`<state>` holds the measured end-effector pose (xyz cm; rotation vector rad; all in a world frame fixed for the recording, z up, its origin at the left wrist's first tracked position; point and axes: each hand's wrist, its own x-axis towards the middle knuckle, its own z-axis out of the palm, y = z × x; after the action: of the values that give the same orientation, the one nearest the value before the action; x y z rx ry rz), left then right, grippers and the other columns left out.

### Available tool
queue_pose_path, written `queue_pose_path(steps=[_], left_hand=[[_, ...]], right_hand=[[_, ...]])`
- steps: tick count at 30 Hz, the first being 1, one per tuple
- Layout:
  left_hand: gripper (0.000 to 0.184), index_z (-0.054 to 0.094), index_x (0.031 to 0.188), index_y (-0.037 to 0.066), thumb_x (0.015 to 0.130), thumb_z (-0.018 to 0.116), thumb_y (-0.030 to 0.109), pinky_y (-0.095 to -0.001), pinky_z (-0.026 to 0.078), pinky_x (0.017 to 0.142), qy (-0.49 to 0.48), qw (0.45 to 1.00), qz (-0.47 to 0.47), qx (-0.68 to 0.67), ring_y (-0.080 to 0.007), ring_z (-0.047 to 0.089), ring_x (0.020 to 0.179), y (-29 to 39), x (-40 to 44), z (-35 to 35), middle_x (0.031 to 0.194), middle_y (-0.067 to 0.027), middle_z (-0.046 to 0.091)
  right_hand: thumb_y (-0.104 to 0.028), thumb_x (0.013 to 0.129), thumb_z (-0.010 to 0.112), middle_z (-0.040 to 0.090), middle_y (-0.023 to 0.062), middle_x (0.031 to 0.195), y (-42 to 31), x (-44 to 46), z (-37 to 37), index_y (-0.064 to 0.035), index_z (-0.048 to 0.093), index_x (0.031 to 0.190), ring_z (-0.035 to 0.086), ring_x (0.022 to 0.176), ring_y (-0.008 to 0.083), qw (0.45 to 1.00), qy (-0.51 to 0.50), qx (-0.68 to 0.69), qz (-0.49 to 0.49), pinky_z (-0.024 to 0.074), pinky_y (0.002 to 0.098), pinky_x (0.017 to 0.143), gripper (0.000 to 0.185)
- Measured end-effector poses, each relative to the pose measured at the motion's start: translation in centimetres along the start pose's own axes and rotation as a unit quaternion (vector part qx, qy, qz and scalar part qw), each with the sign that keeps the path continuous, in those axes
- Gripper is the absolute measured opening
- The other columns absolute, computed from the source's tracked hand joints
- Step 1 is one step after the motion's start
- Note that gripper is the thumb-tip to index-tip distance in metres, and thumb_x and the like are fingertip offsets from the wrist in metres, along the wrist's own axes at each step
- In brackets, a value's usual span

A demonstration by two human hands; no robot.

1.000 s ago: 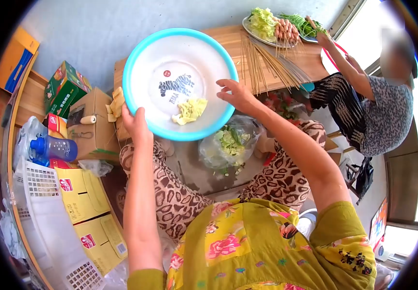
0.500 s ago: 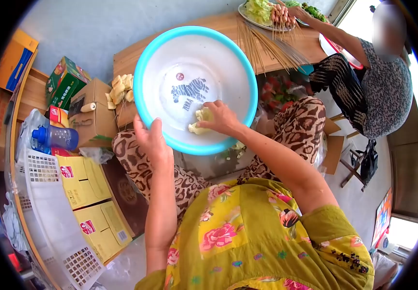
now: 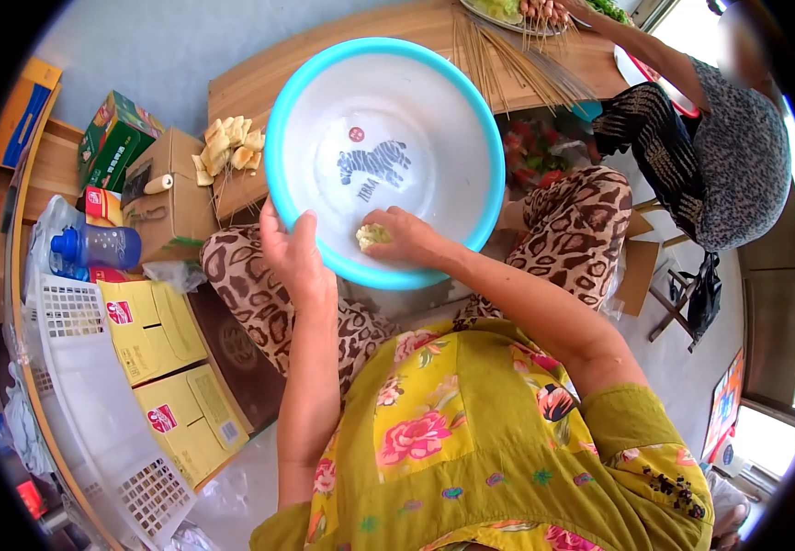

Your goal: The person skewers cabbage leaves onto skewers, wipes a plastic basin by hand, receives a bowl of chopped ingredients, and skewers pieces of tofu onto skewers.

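A large white basin (image 3: 443, 119) with a turquoise rim and a printed zebra on its floor is tilted toward me over my lap. My left hand (image 3: 298, 257) grips its near-left rim, thumb inside the wall. Inside the basin, my right hand (image 3: 406, 241) is closed on a pale yellow-white crumpled lump (image 3: 374, 237), pressed near the wall closest to me. Fingers cover part of the lump, and its kind is unclear.
Behind the basin stands a wooden table (image 3: 241, 92) with pale cut pieces (image 3: 230, 147) and many thin skewers (image 3: 507, 69). On the right sits another person (image 3: 737, 156), an arm reaching toward a plate of food. Cardboard boxes (image 3: 172, 193), a blue bottle (image 3: 108, 248) and a white plastic basket (image 3: 85, 395) are at left.
The basin has shifted slightly right in view. The pale lump, spread out below my right fingers before, is now more bunched in them. My left hand keeps its hold on the rim.
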<state>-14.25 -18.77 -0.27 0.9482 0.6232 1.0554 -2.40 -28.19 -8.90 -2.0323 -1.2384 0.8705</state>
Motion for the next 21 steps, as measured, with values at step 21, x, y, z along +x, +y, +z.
queue_pose_path(steps=[21], left_hand=[[0.037,0.046,0.116,-0.003,0.079,0.051,-0.006,-0.0352,0.046,0.09,0.023,0.997,-0.046,0.049,-0.0207,0.055,0.101,-0.5,0.7,-2.0,0.111,-0.0135,0.054]], right_hand=[[-0.022,0.069,0.067,0.059,0.0102,0.105,2.1,-0.5,-0.5,-0.0181,0.054,0.115,0.055,0.099,0.0226,0.975,-0.177,0.131,-0.031,0.0437,0.0325,0.085,0.048]])
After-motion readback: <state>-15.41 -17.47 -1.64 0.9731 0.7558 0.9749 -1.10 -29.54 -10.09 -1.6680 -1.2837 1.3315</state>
